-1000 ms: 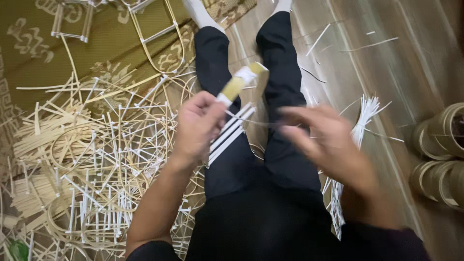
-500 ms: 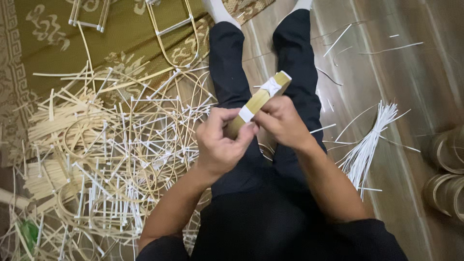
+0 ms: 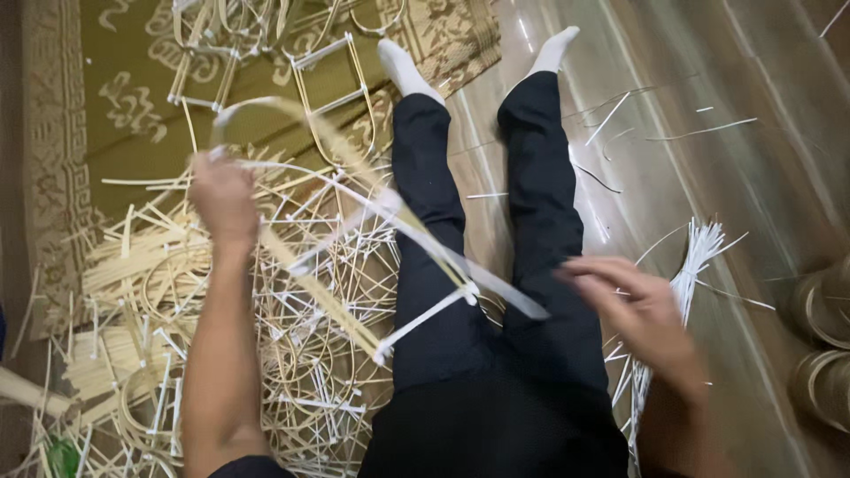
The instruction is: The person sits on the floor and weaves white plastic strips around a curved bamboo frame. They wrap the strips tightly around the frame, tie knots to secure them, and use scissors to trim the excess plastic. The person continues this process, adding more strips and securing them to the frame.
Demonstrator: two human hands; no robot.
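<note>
A: What does the left hand (image 3: 223, 196) hold?

B: It is closed on the bent end of a frame (image 3: 354, 239) made of pale cane strips bound at the joints with white tape. The hand is raised over the pile (image 3: 159, 301) of loose cane sticks and hoops, at the person's left.

A: Where does the frame lie?

B: It slants from the left hand down across the left thigh. Its long rails run toward the lap, and a short crossbar with a taped end points down near the left knee. A curved strip arches above the hand.

A: And the right hand (image 3: 642, 310)?

B: It sits over the right thigh, fingers pinched together on a white strip (image 3: 500, 288) that runs from the frame's lower corner to the fingertips. The hand is blurred, so the exact hold cannot be told.

A: What surrounds the person?

B: Black trousers (image 3: 443, 336) and white socks (image 3: 403, 66) stretch out over a glossy wooden floor (image 3: 708, 88). A bundle (image 3: 691, 265) of white strips lies just beside the right leg. More finished frames rest on an olive patterned rug (image 3: 133, 97) beyond the pile. Tape rolls (image 3: 819, 345) stand at the right edge.
</note>
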